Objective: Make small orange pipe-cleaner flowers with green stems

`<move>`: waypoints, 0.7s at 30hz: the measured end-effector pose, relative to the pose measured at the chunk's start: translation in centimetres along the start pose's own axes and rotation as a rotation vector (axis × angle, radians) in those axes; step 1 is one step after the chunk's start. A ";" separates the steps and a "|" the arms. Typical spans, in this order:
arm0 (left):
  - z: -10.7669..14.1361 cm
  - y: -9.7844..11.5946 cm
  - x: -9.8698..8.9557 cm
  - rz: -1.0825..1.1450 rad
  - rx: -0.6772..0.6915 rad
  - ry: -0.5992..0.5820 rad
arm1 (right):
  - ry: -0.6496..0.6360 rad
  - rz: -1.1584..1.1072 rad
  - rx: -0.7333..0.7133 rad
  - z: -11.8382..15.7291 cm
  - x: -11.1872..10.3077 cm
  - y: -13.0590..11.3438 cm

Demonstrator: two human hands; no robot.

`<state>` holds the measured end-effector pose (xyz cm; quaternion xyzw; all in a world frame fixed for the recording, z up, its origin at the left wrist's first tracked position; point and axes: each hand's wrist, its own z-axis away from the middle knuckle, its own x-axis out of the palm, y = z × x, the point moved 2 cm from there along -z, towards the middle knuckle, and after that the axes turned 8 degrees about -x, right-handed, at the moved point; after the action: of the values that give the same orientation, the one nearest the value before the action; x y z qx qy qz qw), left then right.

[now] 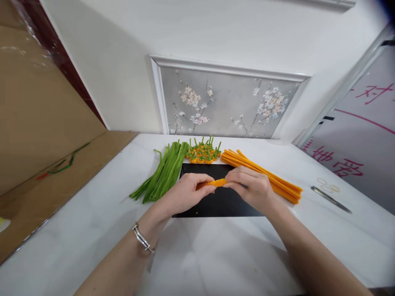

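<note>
Above the black mat [212, 207], my left hand [189, 189] and my right hand [249, 185] pinch the two ends of an orange coiled pipe cleaner [219, 182]. It stretches level between my fingertips, and its ends are hidden by the fingers. Left of the mat lies a bundle of green pipe cleaners [168, 172]. A bundle of straight orange pipe cleaners [277, 185] rests to the right, partly behind my right hand. Several small orange pieces with green stems [202, 152] stand together behind the mat.
At the right are tweezers [331, 200] beside a few pale rings [327, 186]. A cardboard box [40, 102] borders the white table [101, 222] on the left. The wall with a framed floral panel [225, 98] closes off the back, and a board with pink writing [364, 123] leans at right.
</note>
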<state>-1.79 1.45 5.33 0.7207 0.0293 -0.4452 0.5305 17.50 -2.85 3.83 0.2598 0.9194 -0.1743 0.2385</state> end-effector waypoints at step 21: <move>0.2 0.6 0.5 -0.258 0.162 0.144 | 0.018 -0.004 0.043 -0.2 0.0 0.0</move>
<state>-1.32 0.86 5.41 0.7814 0.1233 -0.4578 0.4057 17.42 -2.80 3.98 0.2646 0.9180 -0.1921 0.2244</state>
